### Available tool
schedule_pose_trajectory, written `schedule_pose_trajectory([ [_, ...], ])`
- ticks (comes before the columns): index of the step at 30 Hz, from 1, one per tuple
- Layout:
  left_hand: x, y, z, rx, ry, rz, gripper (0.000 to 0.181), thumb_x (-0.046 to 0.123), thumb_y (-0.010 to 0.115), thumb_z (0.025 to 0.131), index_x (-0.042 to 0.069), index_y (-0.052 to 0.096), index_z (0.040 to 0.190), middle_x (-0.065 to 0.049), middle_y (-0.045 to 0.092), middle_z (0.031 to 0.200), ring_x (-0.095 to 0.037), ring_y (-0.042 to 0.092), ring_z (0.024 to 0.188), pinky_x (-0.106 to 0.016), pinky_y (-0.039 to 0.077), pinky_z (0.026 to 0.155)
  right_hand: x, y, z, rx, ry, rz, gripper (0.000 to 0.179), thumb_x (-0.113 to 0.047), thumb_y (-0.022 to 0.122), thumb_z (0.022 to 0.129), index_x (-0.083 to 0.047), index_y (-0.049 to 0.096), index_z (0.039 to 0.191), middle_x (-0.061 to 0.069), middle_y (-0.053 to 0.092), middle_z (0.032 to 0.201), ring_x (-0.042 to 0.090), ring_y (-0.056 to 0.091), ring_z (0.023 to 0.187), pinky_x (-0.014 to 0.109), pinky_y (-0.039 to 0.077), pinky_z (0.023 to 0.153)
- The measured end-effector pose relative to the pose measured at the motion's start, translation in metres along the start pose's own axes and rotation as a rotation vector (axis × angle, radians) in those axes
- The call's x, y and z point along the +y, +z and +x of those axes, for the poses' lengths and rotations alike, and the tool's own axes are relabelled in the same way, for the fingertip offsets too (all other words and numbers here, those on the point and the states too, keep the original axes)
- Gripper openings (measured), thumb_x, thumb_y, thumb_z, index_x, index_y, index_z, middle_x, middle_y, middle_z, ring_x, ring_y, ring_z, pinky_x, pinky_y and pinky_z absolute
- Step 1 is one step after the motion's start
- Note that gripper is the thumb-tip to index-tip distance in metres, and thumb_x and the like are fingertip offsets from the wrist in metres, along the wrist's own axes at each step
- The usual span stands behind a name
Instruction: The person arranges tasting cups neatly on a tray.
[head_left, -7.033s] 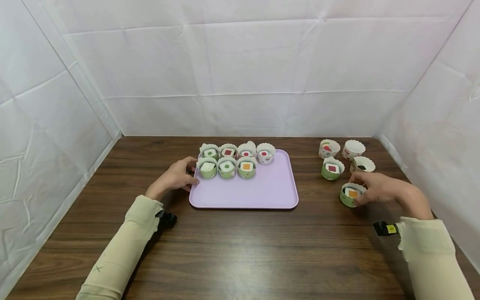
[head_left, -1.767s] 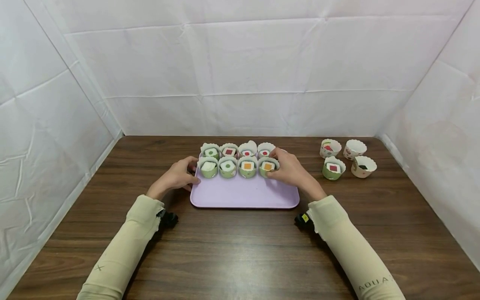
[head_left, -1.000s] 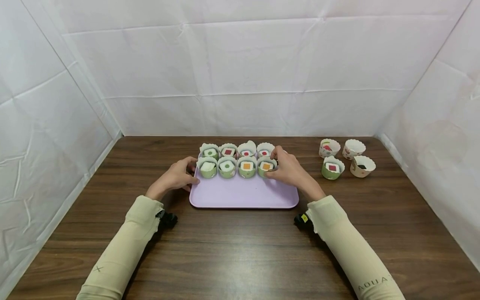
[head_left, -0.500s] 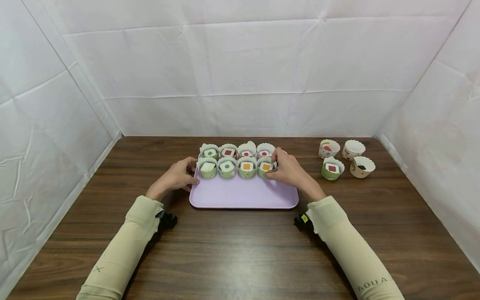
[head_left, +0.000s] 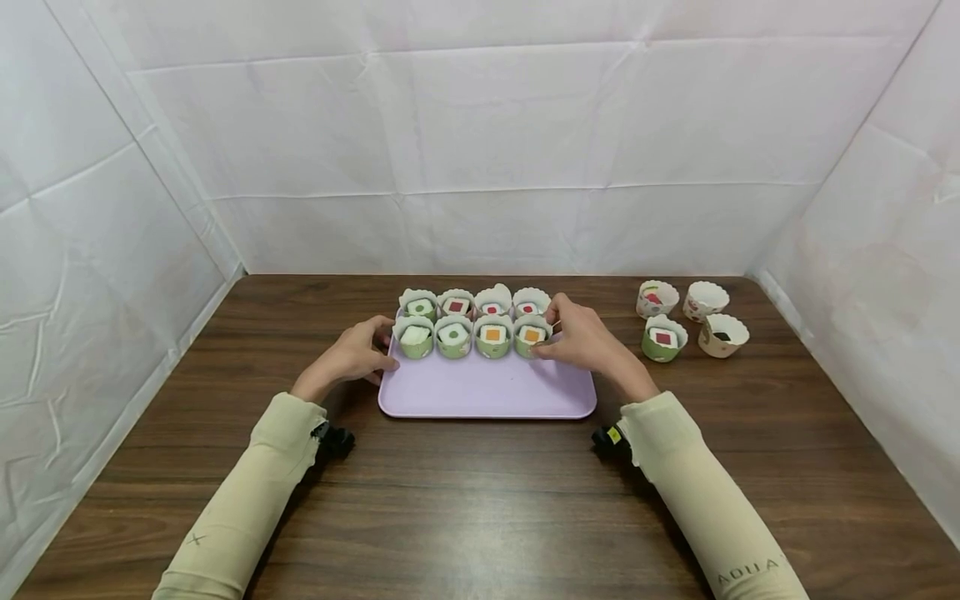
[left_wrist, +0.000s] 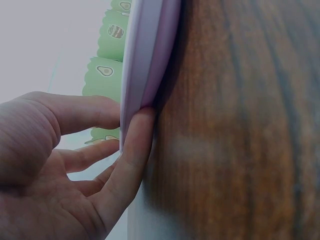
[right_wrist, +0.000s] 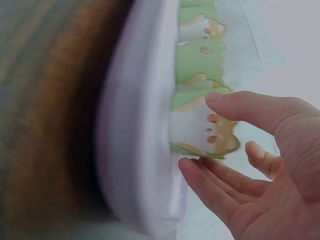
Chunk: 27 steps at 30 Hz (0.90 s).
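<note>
In the head view my left hand holds the left edge of a pale purple tray. The left wrist view shows its thumb and fingers pinching the tray rim. My right hand is around a green paper baking cup at the right end of the tray's front row. Inside that cup sits a white piece with an orange square. In the right wrist view the thumb overlaps the cup's animal-printed side, with fingertips right at its far edge. Several other filled cups stand in two rows.
On the table's back right stand a floral cup with a red item, a white cup, a cream cup with something dark inside, and a green cup with a dark red square. White sheeting borders the table.
My right hand has carried the green cup with the orange square from the table's right onto the tray. Lately it shifts slightly right while the cup stays put. My left hand keeps its place.
</note>
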<state>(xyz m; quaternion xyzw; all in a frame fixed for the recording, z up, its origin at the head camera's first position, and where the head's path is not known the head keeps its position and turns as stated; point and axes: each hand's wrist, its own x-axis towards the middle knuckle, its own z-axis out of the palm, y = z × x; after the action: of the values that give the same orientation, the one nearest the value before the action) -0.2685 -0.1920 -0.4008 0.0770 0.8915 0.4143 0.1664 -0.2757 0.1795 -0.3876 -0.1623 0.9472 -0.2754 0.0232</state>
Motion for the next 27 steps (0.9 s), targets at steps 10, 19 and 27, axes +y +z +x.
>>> schedule_pose_trajectory([
  [10, -0.001, 0.000, 0.000, 0.001, 0.001, 0.000, 0.073, -0.003, 0.071, 0.090, -0.004, 0.035, 0.154, -0.029, 0.049, 0.134, -0.028, 0.063, 0.096, -0.037, 0.067, 0.067, -0.002, -0.021, -0.006, 0.021, -0.011, 0.015, 0.053, -0.023, 0.087, 0.082, -0.005, 0.050, 0.114, 0.017, 0.065, 0.121, 0.036, 0.066, 0.120, 0.049, 0.057, 0.097],
  [19, 0.000, -0.001, 0.000, -0.001, 0.007, 0.000, 0.074, -0.002, 0.071, 0.090, -0.005, 0.034, 0.154, -0.030, 0.049, 0.134, -0.028, 0.064, 0.095, -0.037, 0.067, 0.067, 0.001, -0.039, -0.009, 0.031, -0.019, 0.023, 0.050, -0.022, 0.085, 0.084, -0.003, 0.053, 0.118, 0.018, 0.066, 0.124, 0.035, 0.068, 0.120, 0.049, 0.059, 0.097],
  [27, -0.001, 0.000, -0.001, -0.005, 0.012, 0.003, 0.074, -0.002, 0.070, 0.091, -0.005, 0.034, 0.154, -0.030, 0.049, 0.133, -0.028, 0.064, 0.096, -0.037, 0.067, 0.067, 0.010, -0.053, -0.015, 0.006, -0.017, 0.076, 0.050, -0.020, 0.082, 0.089, 0.001, 0.054, 0.125, 0.024, 0.067, 0.126, 0.037, 0.068, 0.119, 0.051, 0.057, 0.102],
])
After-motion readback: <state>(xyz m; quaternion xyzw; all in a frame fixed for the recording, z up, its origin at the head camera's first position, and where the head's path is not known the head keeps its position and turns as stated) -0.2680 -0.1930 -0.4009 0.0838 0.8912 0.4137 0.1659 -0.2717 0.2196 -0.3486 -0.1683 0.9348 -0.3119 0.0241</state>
